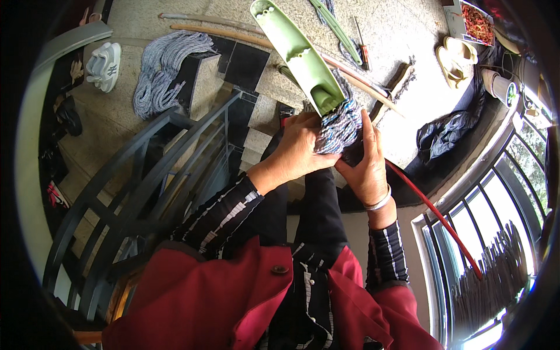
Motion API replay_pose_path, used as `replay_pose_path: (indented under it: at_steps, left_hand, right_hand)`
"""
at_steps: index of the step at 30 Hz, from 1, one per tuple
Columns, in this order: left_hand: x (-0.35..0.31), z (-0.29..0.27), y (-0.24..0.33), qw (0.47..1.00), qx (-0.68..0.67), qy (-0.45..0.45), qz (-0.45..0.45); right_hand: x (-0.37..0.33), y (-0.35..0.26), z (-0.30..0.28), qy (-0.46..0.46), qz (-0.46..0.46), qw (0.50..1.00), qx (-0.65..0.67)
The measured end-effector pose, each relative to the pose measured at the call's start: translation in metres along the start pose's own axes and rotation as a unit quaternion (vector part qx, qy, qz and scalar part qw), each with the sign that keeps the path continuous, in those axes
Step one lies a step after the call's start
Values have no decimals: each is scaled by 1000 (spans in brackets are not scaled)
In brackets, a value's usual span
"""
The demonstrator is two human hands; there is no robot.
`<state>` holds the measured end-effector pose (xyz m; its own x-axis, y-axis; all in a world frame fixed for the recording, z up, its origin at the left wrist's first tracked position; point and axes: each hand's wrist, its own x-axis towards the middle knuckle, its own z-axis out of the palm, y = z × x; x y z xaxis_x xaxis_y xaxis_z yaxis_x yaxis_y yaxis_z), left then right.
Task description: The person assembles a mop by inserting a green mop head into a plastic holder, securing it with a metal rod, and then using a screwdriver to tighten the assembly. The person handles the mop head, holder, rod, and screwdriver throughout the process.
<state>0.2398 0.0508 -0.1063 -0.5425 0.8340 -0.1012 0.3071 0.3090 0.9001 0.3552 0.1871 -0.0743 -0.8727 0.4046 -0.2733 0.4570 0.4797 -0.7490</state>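
A long, hollow light-green plastic piece (300, 58) slants up and away from my hands. Blue-grey mop yarn (340, 129) is bunched around its near end. My left hand (296, 149) grips the yarn bunch from the left, its fingers partly hidden behind the plastic and strands. From the right, my right hand (366, 163) closes around the same bunch, with thumb and fingers pressed against the strands. Something dark shows just below the yarn between my hands; I cannot make out what it is.
A grey yarn bundle (160, 70) drapes over a step beside the metal railing (116, 160). Wooden poles (224, 34), a green plastic strip (338, 32) and a screwdriver (364, 49) lie ahead. At right are a black plastic bag (446, 133), sandals (452, 61) and a red-handled mop (434, 211).
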Motion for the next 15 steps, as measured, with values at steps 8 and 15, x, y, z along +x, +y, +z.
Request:
replay_pose_path:
  at_steps: [8,15]
  left_hand:
    - [-5,-6,4,998,14,-48,-40]
    - [3,-17,21,995,79,-57,-13]
  right_hand:
    - [3,1,1,-21,-1,1000,23]
    - [3,5,2,-12,-19,999,38]
